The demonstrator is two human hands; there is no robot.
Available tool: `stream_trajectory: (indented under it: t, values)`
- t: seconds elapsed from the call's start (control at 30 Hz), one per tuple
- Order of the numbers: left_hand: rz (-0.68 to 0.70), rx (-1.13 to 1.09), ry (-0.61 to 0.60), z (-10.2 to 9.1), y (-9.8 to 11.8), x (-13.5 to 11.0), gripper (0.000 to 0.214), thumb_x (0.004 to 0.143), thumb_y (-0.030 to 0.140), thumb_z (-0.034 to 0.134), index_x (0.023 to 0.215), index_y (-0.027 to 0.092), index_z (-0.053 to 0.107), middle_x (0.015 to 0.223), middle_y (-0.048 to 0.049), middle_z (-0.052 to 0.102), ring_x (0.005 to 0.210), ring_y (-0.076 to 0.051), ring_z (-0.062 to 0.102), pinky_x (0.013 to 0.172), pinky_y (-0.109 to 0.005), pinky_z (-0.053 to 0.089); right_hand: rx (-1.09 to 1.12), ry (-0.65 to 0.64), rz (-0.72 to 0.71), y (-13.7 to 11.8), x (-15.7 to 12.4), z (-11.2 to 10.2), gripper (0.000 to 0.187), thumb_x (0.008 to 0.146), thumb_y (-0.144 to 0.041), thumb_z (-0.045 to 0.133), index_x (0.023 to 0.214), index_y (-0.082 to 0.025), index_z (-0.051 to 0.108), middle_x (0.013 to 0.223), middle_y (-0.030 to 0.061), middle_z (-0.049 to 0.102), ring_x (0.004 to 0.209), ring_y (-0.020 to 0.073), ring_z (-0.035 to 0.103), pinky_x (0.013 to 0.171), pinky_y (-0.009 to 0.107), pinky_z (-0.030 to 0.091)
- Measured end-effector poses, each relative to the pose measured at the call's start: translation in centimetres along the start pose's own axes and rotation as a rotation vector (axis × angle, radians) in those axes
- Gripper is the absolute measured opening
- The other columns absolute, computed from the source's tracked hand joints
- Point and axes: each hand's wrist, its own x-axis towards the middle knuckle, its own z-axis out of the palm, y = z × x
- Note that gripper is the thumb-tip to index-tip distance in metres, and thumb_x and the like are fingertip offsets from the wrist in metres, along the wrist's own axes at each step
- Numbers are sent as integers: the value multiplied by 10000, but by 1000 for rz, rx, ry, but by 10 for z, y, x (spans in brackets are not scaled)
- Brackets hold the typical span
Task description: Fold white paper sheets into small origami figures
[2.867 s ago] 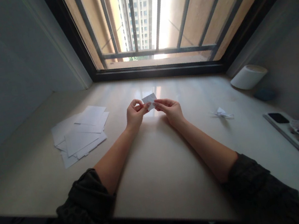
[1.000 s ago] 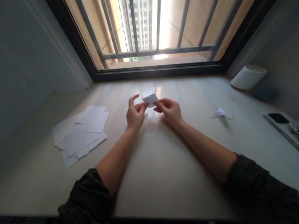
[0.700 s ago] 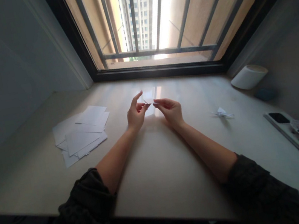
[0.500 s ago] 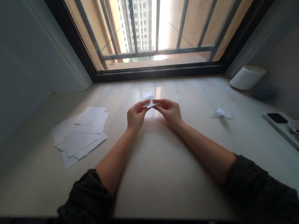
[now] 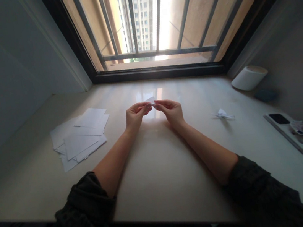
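Observation:
A small folded piece of white paper (image 5: 151,100) is held between both hands, above the white tabletop close to the window. My left hand (image 5: 136,113) pinches its left side between thumb and fingers. My right hand (image 5: 170,108) pinches the right side in the same way, the two sets of fingertips nearly meeting. Most of the paper's near part is hidden behind the thumbs, so its exact folds cannot be made out. To the right of my right hand a folded white paper figure (image 5: 222,114) with thin points stands on the tabletop.
Several loose sheets of white paper (image 5: 81,138) lie overlapping on the left of the tabletop (image 5: 163,181). At the right are a white cylinder (image 5: 249,77), a dark rounded object (image 5: 265,95) and a phone (image 5: 297,137) with a grip on its back. A barred window (image 5: 159,71) rises behind.
My left thumb and fingers have shifted along the folded paper, which now shows less of its near face. My right hand stays almost in place. The view has moved slightly.

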Motion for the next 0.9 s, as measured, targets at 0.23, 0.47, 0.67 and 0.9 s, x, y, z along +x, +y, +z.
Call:
stream_trajectory:
  t: [0.23,0.47,0.67,0.9]
  values:
    - [-32,-66,25,3,1,-2,372,610,434,834,820,158,700,797,-61,738,757,-176,704,733,-294,506,23,11,14,-1,0,1,282,574,-420,848,746,-219,750,751,23,749,713,167,680,739,336,551]
    - [-40,-82,-10,5,1,-3,373,600,420,841,793,164,652,765,-30,723,763,-152,688,785,-299,518,37,31,7,-1,0,1,307,548,-423,860,741,-215,742,781,27,752,768,184,695,794,355,558]
    - [-26,-115,4,5,-2,-3,356,603,393,843,777,163,634,747,-27,718,759,-152,688,806,-317,519,41,24,48,-1,0,1,343,524,-443,869,743,-210,745,744,31,747,713,178,688,765,362,567]
    - [-48,-128,46,5,-2,-2,355,621,390,830,796,155,629,796,-47,729,780,-166,703,839,-349,520,94,-5,90,-1,-1,2,372,556,-489,844,794,-218,752,738,26,749,713,179,695,795,389,575]
